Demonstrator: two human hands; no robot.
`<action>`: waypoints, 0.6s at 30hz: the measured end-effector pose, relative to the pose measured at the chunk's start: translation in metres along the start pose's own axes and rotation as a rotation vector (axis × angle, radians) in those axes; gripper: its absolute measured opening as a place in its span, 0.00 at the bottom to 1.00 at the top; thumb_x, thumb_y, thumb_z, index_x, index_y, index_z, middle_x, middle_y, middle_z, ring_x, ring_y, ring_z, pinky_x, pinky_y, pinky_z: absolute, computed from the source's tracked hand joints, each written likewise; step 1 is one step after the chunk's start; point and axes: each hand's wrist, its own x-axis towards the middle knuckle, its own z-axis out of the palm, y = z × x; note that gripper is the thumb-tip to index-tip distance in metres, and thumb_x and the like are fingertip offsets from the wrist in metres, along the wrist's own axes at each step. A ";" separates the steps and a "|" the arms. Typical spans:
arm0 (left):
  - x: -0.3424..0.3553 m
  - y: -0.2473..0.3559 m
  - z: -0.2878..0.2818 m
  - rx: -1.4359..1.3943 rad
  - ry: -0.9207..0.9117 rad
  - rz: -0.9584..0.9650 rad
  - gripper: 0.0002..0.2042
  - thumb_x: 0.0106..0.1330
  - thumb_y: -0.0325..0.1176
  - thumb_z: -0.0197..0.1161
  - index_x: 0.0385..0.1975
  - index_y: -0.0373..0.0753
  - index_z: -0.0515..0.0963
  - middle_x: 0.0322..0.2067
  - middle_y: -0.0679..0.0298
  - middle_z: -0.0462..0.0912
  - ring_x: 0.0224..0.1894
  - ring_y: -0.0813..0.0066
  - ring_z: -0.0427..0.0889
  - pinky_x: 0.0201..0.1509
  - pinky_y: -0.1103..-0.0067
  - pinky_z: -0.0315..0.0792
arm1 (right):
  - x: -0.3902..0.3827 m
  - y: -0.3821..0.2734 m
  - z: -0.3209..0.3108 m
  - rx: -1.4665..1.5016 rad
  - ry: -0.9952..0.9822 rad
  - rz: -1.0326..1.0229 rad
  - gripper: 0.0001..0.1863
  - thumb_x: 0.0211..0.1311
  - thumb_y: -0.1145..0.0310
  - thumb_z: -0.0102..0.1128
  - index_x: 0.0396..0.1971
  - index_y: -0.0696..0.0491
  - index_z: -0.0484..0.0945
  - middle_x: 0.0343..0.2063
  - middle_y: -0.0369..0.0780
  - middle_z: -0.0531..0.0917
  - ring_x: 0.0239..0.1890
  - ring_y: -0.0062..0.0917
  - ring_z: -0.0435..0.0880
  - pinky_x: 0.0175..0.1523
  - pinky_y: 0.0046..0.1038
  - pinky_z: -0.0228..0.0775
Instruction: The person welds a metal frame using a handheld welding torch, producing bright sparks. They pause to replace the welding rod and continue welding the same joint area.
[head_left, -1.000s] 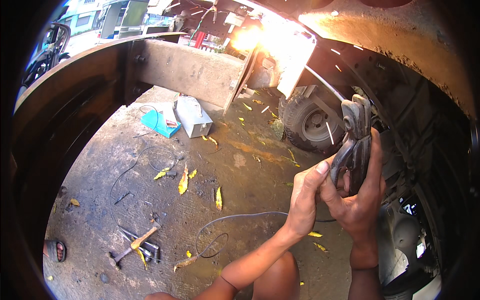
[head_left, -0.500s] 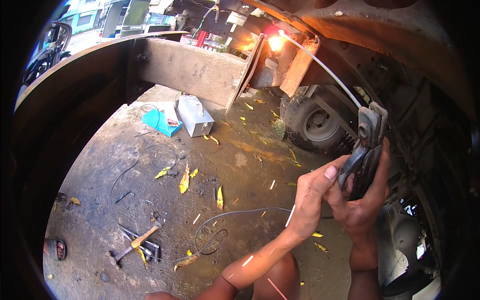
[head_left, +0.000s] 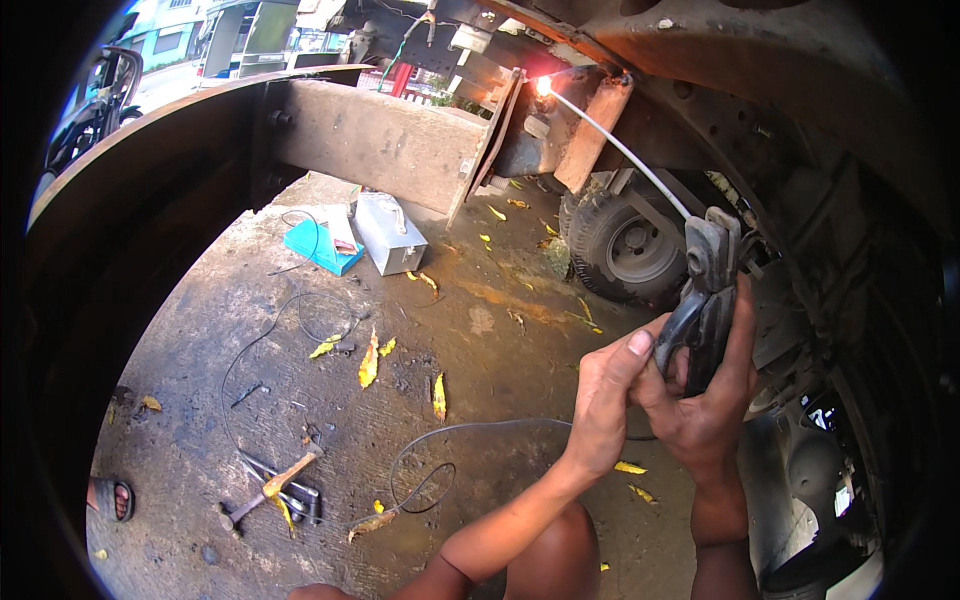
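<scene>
My right hand (head_left: 705,415) is closed round the black handle of a welding electrode holder (head_left: 712,255), raised at the right. My left hand (head_left: 600,395) presses against it, its thumb on the holder's lever; its other fingers are partly hidden. From the holder's jaws a thin pale welding rod (head_left: 625,150) slants up and left. The rod's tip meets the rusty steel frame (head_left: 545,140), where a bright pinkish-white arc (head_left: 544,86) glows. Beside that spot is a rusty angled steel piece (head_left: 596,135).
A grey metal beam (head_left: 380,140) crosses the upper left. Below it, a silver metal box (head_left: 390,235) stands beside a blue box (head_left: 322,247). A hammer (head_left: 265,490), yellow leaves and a looping black cable (head_left: 400,470) lie on the concrete. Behind is a wheel (head_left: 632,243); a sandalled foot (head_left: 112,499) shows lower left.
Both hands and the holder have shifted slightly left. The rod's tip has moved left and down along the steel, and the glow is smaller. Flying sparks have gone from view.
</scene>
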 end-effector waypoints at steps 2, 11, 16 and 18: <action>0.000 0.001 -0.001 0.009 -0.001 -0.019 0.31 0.73 0.52 0.43 0.59 0.26 0.68 0.51 0.47 0.78 0.49 0.58 0.82 0.59 0.67 0.74 | -0.002 0.001 0.002 0.027 -0.001 0.050 0.46 0.51 0.65 0.71 0.66 0.65 0.54 0.36 0.44 0.82 0.36 0.29 0.85 0.41 0.29 0.77; 0.003 -0.004 -0.002 -0.096 0.046 0.065 0.27 0.75 0.47 0.47 0.58 0.26 0.73 0.24 0.74 0.71 0.28 0.88 0.67 0.32 0.88 0.64 | -0.006 0.002 0.004 0.062 -0.025 0.151 0.50 0.53 0.56 0.72 0.68 0.65 0.53 0.43 0.48 0.81 0.43 0.30 0.83 0.47 0.30 0.75; -0.005 0.002 0.003 -0.078 0.062 0.132 0.26 0.75 0.47 0.48 0.61 0.30 0.71 0.39 0.66 0.78 0.41 0.84 0.74 0.45 0.84 0.73 | -0.010 0.006 0.004 0.170 -0.038 0.198 0.53 0.53 0.54 0.73 0.68 0.66 0.50 0.45 0.49 0.80 0.44 0.30 0.83 0.49 0.31 0.74; -0.004 0.002 0.001 -0.080 0.064 0.104 0.26 0.74 0.47 0.49 0.61 0.30 0.71 0.40 0.66 0.79 0.41 0.84 0.75 0.45 0.83 0.74 | -0.010 0.006 0.004 0.163 -0.036 0.179 0.53 0.53 0.54 0.73 0.68 0.66 0.51 0.44 0.48 0.80 0.43 0.29 0.83 0.49 0.31 0.74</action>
